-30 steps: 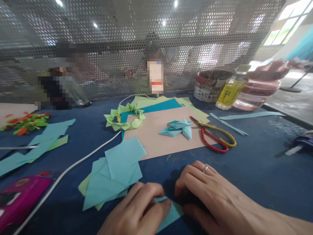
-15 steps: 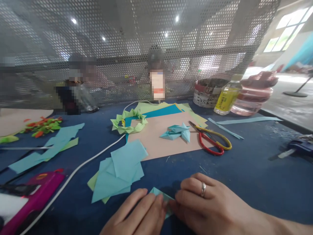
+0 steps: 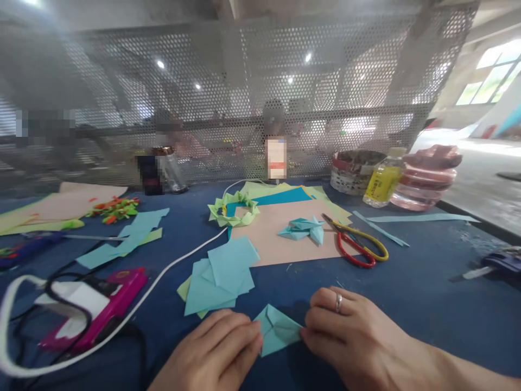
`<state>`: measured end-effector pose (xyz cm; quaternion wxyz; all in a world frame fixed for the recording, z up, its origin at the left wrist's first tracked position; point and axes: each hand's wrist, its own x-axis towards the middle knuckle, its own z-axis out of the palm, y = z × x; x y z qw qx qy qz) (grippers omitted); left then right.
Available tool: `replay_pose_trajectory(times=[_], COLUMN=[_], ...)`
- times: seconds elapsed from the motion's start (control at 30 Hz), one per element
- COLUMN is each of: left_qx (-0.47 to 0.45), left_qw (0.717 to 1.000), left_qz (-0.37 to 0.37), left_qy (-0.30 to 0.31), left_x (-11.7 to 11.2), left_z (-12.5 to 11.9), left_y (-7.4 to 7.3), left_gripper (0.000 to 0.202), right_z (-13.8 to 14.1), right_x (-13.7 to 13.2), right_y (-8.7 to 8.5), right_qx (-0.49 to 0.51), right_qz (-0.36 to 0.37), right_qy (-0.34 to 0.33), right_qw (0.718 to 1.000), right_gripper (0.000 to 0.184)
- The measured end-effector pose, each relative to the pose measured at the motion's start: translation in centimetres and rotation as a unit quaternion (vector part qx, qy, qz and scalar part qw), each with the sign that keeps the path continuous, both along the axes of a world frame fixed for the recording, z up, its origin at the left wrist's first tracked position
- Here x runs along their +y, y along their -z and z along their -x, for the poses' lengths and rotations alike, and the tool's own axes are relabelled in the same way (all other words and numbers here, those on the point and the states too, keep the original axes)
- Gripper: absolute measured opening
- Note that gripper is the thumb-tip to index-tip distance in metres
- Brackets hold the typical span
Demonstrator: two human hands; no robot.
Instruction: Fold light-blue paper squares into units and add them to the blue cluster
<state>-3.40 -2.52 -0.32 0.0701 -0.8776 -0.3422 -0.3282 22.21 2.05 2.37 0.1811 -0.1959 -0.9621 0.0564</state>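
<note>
A small folded piece of light blue paper [image 3: 277, 330] lies on the dark blue table [image 3: 427, 304] near its front edge. My left hand [image 3: 211, 353] pinches its left edge with curled fingers. My right hand [image 3: 350, 336], a ring on one finger, grips its right corner with fingers closed. Just behind it sits a loose stack of light blue paper squares [image 3: 222, 274].
Red and yellow scissors [image 3: 358, 244] rest beside folded blue paper shapes [image 3: 303, 228] on a pink sheet [image 3: 280, 239]. A green paper ring [image 3: 234, 212], a white cord [image 3: 163, 271], a magenta glue gun [image 3: 101, 304], a yellow bottle [image 3: 378, 182] and a perforated metal screen [image 3: 244, 108] are around.
The view has tilted up and shifted, showing more of the left table. The folded paper now shows between my hands, opened wider than before; both hands have drawn slightly apart.
</note>
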Motion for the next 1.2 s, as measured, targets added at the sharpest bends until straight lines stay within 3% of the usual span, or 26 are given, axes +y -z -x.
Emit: replay_pose_trajectory(times=[0.1, 0.17, 0.23, 0.33, 0.57, 0.7, 0.87, 0.97, 1.1, 1.2], left_qx=[-0.067, -0.066, -0.056, -0.047, -0.014, -0.014, -0.034, -0.068, -0.163, -0.248], left_qw=[0.997, 0.993, 0.987, 0.973, 0.939, 0.917, 0.892, 0.875, 0.814, 0.746], left_qz=[-0.012, 0.095, 0.151, 0.227, 0.342, 0.399, 0.451, 0.477, 0.555, 0.618], left_qy=[0.032, 0.018, -0.001, -0.023, -0.008, -0.001, -0.027, -0.049, -0.056, -0.022], left_x=[1.0, 1.8, 2.6, 3.4, 4.2, 4.6, 4.5, 4.5, 5.1, 5.2], left_z=[0.4, 0.4, 0.0, -1.0, -2.3, -2.1, -1.9, -1.7, -1.6, -2.1], left_y=[-0.6, -1.7, -2.9, -4.2, -4.0, -4.3, -4.8, -4.9, -4.6, -4.5], left_gripper=[0.032, 0.036, 0.036, 0.018, 0.027, 0.025, 0.005, 0.004, 0.009, 0.024], right_z=[0.0, 0.2, 0.7, 1.9, 3.5, 3.7, 3.8, 3.7, 3.4, 3.3], right_x=[0.1, 0.1, -0.1, -0.4, 0.7, 1.4, 1.4, 1.6, 1.8, 1.8], right_y=[-0.1, -0.6, -1.2, -2.0, -2.1, -2.4, -2.5, -2.3, -2.0, -1.9], right_qx=[0.011, 0.020, 0.022, -0.016, -0.080, -0.091, -0.063, -0.024, 0.034, 0.056], right_qz=[0.019, 0.035, 0.045, 0.057, 0.107, 0.146, 0.201, 0.235, 0.282, 0.326], right_qy=[-0.007, -0.002, 0.018, 0.065, 0.151, 0.172, 0.182, 0.197, 0.221, 0.211], right_qw=[1.000, 0.999, 0.999, 0.996, 0.980, 0.970, 0.961, 0.952, 0.933, 0.920], right_gripper=[0.026, 0.024, 0.020, 0.015, 0.006, 0.019, 0.020, 0.025, 0.030, 0.015])
